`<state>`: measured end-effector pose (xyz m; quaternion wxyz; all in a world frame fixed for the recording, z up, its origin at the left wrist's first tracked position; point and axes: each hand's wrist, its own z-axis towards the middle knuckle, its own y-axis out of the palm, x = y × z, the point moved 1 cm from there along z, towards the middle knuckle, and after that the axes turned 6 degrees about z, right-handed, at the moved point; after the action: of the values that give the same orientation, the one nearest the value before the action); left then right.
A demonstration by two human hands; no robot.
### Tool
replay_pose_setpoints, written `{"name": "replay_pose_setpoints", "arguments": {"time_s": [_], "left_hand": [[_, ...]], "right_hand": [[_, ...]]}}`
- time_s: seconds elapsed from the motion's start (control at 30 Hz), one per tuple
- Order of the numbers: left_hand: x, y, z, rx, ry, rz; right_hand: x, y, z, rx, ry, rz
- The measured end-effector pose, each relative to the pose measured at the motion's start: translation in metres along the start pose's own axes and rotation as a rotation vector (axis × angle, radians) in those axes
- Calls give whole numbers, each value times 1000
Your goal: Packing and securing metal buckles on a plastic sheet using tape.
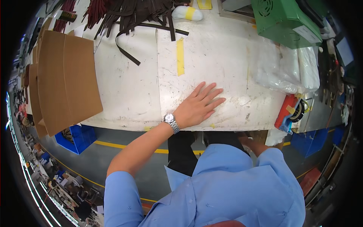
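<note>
the left hand (198,106) lay flat, fingers spread, on the white bench (227,68) near its front edge, steadying, while the right hand (245,140) reached below it, its state hidden, likely needing a blind grasp.

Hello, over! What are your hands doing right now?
Left hand flat, open, on the white table cover. Right hand below the table edge, hidden. Cardboard sheets off to the left, dark strips at the far edge.
</note>
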<state>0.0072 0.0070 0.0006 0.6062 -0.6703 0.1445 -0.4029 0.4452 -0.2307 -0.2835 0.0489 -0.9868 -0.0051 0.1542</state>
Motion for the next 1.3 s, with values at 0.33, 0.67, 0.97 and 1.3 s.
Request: {"name": "replay_pose_setpoints", "arguments": {"time_s": [0.33,0.67,0.97,1.3], "left_hand": [[9,17,-19,121,35,138],[54,33,-9,88,-171,464],[143,17,58,403,-503,-80],[193,-23,292,434,-452,-1167]], "right_hand": [[97,-76,-23,366,-224,456],[169,-86,68,722,-446,213],[98,-98,-286,458,-655,46],[166,-399,-374,1426,-722,794]]}}
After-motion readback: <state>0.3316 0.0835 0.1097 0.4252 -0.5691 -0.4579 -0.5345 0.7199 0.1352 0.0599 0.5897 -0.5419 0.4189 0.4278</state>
